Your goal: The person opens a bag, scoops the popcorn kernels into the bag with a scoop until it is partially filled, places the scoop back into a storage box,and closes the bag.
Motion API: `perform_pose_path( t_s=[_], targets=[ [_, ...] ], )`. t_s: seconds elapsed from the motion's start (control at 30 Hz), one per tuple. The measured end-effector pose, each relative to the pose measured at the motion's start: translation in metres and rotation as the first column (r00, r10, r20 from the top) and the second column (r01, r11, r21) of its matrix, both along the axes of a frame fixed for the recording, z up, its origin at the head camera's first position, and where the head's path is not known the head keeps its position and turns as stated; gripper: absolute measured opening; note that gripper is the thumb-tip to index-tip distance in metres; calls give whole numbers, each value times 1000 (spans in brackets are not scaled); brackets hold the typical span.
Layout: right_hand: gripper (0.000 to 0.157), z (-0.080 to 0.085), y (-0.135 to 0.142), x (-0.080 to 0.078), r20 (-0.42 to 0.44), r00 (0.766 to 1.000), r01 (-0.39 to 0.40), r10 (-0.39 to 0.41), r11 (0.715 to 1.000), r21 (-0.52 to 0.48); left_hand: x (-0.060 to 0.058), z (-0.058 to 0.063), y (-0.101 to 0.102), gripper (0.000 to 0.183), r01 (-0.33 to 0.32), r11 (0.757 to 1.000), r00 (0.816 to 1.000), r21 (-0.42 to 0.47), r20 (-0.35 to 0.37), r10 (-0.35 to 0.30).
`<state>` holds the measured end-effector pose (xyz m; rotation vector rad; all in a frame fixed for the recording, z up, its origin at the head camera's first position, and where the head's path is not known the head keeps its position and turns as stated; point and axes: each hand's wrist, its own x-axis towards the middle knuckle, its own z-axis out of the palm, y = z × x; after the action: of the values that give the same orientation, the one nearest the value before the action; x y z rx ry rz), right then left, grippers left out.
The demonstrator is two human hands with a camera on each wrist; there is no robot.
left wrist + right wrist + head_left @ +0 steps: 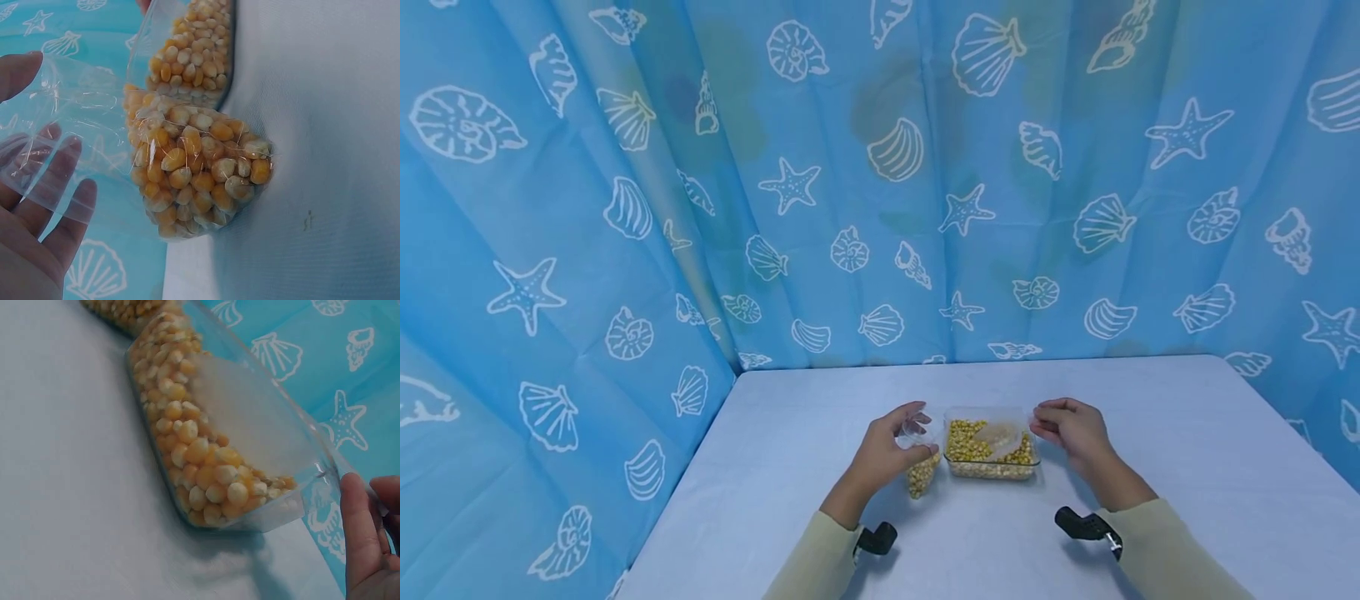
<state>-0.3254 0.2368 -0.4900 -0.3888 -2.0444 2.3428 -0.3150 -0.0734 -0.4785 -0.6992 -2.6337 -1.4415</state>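
A clear plastic bag of corn kernels (200,169) stands on the table, its kernels bunched in the lower part. My left hand (887,443) curves round the bag's loose upper part, thumb and fingers apart. Through the film the fingers (56,169) show in the left wrist view. Right beside the bag is a clear rectangular container (991,463), partly filled with corn kernels (197,450). A translucent whitish piece (1000,437) lies among them; its exact kind is unclear. My right hand (1070,427) pinches the container's far right corner at the rim.
A white cloth covers the table (820,408). Behind and to the left hangs a blue curtain (850,208) printed with shells and starfish. Black wrist devices (1086,525) sit at both sleeve cuffs.
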Motion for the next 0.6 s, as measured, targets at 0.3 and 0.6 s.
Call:
perform_pose_path(
  t_s=[0.3, 0.6],
  targets=[
    [41, -3, 1, 4, 27, 999, -18, 21, 995, -96, 1, -1, -1, 65, 7, 1000, 1000, 2, 1, -7],
    [47, -11, 1, 2, 99, 995, 50, -34, 984, -171, 1, 0, 0, 65, 9, 1000, 1000, 2, -6, -9]
  ],
)
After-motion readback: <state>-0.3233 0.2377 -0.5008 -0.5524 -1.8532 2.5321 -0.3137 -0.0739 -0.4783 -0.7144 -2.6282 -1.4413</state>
